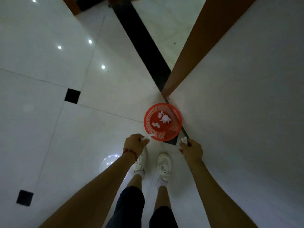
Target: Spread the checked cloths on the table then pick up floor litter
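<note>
The left hand (135,143) pinched a crumpled white paper scrap (148,137) at the rim of the round red slatted plastic basket (163,122); the right hand (191,149) gripped another paper wad (183,140) beside it, over glossy white floor tiles (65,129).

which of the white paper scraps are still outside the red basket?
Two: the scrap pinched in the left hand and the one held in the right hand. The other scraps lie inside the red basket.

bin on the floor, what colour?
Red-orange slatted plastic bin, seen clearly in the head view.
</note>
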